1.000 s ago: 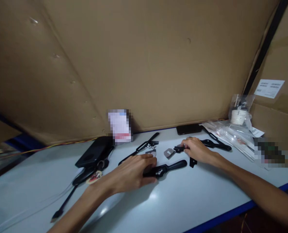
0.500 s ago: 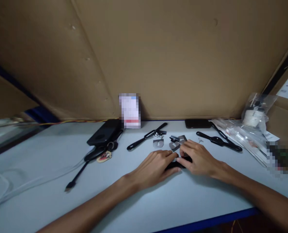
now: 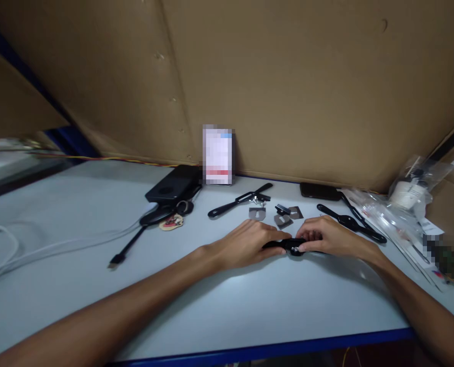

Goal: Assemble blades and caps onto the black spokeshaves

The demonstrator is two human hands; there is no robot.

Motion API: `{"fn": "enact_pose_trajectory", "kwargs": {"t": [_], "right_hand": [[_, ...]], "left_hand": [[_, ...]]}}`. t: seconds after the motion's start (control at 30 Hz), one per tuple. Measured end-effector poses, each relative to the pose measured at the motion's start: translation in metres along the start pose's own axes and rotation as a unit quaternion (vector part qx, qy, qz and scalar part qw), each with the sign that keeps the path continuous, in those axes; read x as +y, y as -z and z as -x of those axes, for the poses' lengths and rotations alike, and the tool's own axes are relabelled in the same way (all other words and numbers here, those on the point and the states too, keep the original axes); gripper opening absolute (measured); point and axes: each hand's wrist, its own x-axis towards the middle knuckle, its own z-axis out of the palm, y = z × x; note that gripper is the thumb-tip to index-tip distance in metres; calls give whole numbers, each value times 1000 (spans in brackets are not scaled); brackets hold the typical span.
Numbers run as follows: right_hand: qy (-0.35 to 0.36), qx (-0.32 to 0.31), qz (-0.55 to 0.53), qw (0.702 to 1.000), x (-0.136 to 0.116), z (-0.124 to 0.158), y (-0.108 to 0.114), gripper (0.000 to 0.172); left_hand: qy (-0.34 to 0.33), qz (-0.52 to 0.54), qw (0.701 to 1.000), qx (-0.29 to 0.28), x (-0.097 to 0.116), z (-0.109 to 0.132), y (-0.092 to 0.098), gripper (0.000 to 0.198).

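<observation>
On the flat pale grey surface [image 3: 219, 316], our left hand [image 3: 245, 243] and right hand [image 3: 328, 235] both have a pinching grip on the long black tool [image 3: 288, 243], presumably steadying it.

Right hand [image 3: 328, 237], transferred since a second ago from beside small black clip [image 3: 283, 209] to black handled tool [image 3: 296, 250]. Left hand [image 3: 251, 244], fingertips now apart from those of the right after near contact half a second ago. Tool's middle, covered at that point, again visible between both. View, tipped lower, with more of table's blue edge [image 3: 265, 352] included.
</observation>
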Motion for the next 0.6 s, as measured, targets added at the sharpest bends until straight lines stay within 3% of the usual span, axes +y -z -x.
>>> {"fn": "enact_pose_trajectory", "kwargs": {"t": [0.4, 0.6], "right_hand": [[72, -8, 93, 993, 0, 3, 0, 22], [67, 0, 133, 989, -6, 5, -2, 26]], "left_hand": [[-5, -19, 1000, -3, 0, 0, 1, 29], [1, -19, 1000, 1, -1, 1, -1, 34]]}}
